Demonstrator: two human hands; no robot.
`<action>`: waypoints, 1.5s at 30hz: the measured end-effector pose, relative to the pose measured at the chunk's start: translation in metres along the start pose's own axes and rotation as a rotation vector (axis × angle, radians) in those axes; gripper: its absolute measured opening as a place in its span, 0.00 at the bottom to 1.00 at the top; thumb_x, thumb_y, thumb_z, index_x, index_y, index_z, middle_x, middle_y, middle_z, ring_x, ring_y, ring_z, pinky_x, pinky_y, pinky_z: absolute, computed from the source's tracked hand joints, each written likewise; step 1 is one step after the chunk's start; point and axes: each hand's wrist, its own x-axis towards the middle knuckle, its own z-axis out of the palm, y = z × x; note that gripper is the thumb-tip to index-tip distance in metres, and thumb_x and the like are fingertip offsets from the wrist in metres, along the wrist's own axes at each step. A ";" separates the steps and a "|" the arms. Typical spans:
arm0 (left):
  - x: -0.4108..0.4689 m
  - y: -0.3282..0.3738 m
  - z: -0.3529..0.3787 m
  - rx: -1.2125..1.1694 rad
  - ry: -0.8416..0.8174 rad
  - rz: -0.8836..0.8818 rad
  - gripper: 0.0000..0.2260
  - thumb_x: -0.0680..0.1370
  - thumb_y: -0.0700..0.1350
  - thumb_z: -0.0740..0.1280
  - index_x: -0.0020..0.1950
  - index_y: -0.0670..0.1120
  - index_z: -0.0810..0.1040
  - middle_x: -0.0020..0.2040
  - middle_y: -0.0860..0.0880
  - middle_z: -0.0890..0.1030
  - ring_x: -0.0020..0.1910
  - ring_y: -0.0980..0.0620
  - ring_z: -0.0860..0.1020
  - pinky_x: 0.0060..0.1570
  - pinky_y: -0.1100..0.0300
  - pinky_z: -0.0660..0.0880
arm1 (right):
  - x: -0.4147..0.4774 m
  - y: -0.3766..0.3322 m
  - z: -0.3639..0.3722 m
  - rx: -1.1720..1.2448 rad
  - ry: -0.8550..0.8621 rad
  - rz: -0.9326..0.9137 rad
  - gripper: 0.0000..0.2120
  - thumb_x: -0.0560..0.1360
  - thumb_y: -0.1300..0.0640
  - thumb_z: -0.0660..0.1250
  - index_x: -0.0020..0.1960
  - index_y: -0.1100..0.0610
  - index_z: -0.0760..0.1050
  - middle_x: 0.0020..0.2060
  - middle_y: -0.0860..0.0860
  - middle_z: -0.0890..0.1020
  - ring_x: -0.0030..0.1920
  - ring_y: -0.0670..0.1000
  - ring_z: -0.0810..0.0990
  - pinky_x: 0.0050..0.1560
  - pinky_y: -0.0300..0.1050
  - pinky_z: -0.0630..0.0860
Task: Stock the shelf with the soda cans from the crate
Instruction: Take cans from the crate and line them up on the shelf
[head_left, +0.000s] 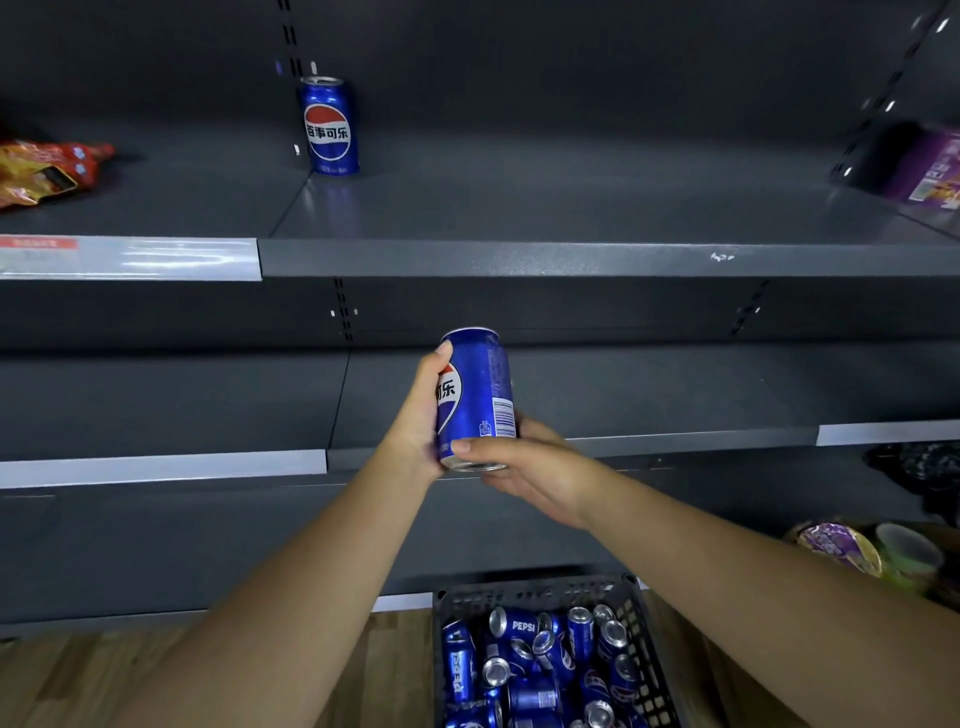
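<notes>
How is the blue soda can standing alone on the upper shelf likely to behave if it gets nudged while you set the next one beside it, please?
The standing can is tall and narrow-based, so a sideways knock would probably tip it. Once down, its round body would likely roll on the smooth metal shelf. Its glossy surface looks slippery, hence perhaps both the left hand and right hand on the held can.

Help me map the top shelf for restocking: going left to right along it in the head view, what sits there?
Red and yellow snack bags → upright blue soda can → purple box at the right edge.
</notes>
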 end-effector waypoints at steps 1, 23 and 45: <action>-0.001 0.000 -0.002 0.008 -0.002 0.000 0.25 0.64 0.61 0.65 0.48 0.42 0.80 0.44 0.40 0.81 0.38 0.46 0.80 0.40 0.56 0.79 | -0.001 0.000 0.002 0.003 0.034 -0.016 0.23 0.68 0.62 0.74 0.60 0.54 0.72 0.50 0.50 0.83 0.49 0.47 0.81 0.58 0.41 0.75; -0.014 0.019 0.026 0.142 0.200 0.242 0.31 0.64 0.59 0.73 0.61 0.44 0.75 0.51 0.43 0.82 0.45 0.45 0.81 0.42 0.53 0.80 | 0.002 -0.006 0.016 -0.355 0.463 -0.331 0.27 0.65 0.58 0.78 0.54 0.51 0.63 0.49 0.49 0.79 0.43 0.45 0.79 0.35 0.27 0.72; -0.024 0.062 0.055 0.055 -0.135 0.276 0.17 0.68 0.53 0.62 0.43 0.40 0.80 0.39 0.39 0.82 0.40 0.44 0.80 0.40 0.54 0.79 | -0.027 -0.052 -0.002 -0.043 0.052 -0.179 0.23 0.68 0.63 0.74 0.59 0.50 0.70 0.51 0.47 0.82 0.53 0.50 0.81 0.60 0.50 0.75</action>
